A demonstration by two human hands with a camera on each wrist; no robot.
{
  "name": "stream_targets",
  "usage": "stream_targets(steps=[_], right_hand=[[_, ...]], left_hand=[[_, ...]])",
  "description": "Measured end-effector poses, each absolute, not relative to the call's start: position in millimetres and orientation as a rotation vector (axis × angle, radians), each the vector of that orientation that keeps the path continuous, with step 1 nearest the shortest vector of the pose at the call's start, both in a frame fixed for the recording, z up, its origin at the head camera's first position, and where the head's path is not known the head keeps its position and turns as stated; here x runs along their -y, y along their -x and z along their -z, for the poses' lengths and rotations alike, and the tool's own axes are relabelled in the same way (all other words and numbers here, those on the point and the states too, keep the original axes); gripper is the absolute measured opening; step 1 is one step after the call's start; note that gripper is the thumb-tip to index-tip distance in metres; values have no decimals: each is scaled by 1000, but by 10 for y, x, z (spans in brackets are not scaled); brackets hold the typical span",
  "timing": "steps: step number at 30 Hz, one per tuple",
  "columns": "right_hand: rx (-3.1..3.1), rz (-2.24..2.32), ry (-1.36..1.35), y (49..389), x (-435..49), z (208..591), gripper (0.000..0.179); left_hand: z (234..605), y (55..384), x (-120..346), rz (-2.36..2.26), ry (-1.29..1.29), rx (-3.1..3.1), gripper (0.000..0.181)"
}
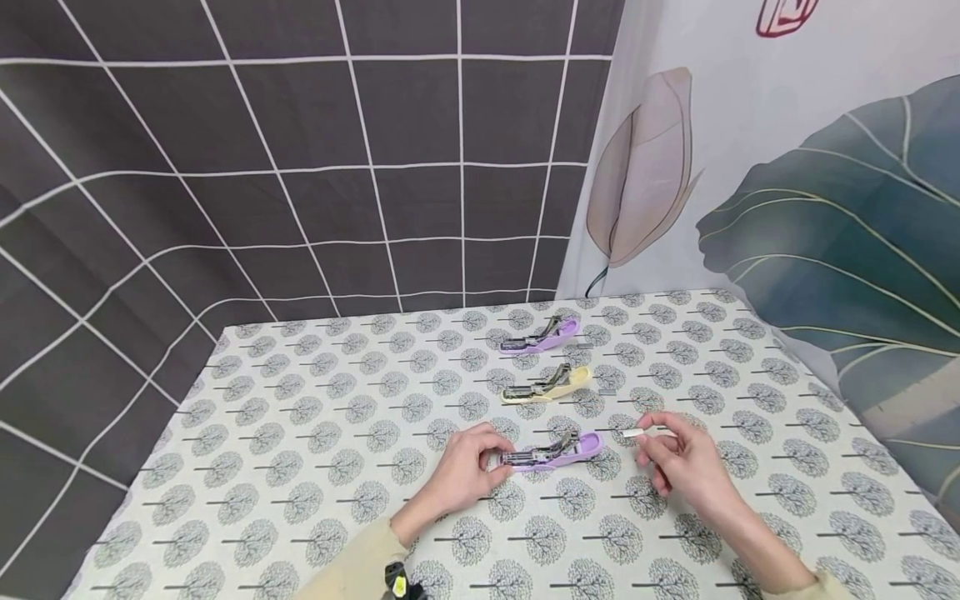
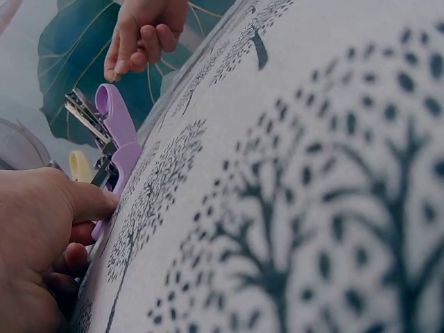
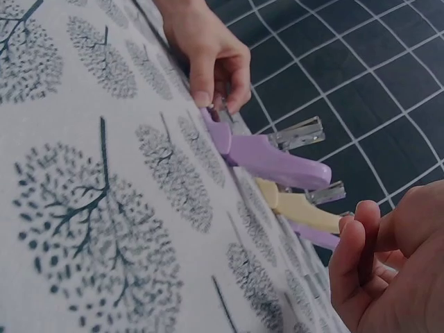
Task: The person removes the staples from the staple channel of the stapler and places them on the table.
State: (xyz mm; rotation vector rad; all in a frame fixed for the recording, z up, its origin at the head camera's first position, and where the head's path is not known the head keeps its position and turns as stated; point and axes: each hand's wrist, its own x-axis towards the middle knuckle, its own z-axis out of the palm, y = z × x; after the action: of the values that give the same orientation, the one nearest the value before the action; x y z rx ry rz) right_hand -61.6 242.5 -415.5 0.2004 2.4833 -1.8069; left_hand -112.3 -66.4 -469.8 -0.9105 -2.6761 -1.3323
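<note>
My left hand (image 1: 467, 468) pinches the left end of the nearest purple stapler (image 1: 587, 447) between thumb and fingers. That stapler lies on the cloth with its metal upper part swung up, which shows in the left wrist view above the purple body (image 2: 119, 125). To the right of it, my right hand (image 1: 688, 465) pinches a small silvery strip of staples (image 1: 633, 432) between thumb and forefinger, held apart from the stapler. In the right wrist view the right hand (image 3: 388, 260) has its fingertips together, and the strip is hidden.
Behind lie a yellow stapler (image 1: 579, 379) and a farther purple stapler (image 1: 564, 332), both with metal parts raised. Small grey staple strips (image 1: 607, 392) rest beside their right ends. A tree-patterned cloth (image 1: 315, 450) covers the table, and a dark grid curtain (image 1: 405, 200) hangs behind it.
</note>
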Motion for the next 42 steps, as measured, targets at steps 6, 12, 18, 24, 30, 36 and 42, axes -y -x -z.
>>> stream_targets(steps=[6, 12, 18, 24, 30, 36, 42], right_hand=[[-2455, 1757, -205, 610, -2456, 4231, 24], [-2460, 1717, -235, 613, -2469, 4300, 23], [-2492, 1670, -222, 610, -2467, 4355, 21], [-2529, 1598, -218, 615, -2457, 4374, 18], [-2586, 1527, -199, 618, -2431, 4396, 18], [-2665, 1443, -169, 622, -2394, 4391, 15], [-2710, 1361, -144, 623, -2379, 4388, 13]], left_hand=[[4695, 1130, 654, 1338, 924, 2663, 25], [4702, 1135, 654, 1346, 924, 2660, 25], [4709, 1137, 653, 1332, 928, 2655, 25], [4729, 1139, 652, 1329, 926, 2662, 25], [4723, 1139, 655, 1322, 923, 2667, 24], [4705, 1140, 657, 1327, 925, 2659, 24], [4701, 1131, 657, 1315, 923, 2671, 24]])
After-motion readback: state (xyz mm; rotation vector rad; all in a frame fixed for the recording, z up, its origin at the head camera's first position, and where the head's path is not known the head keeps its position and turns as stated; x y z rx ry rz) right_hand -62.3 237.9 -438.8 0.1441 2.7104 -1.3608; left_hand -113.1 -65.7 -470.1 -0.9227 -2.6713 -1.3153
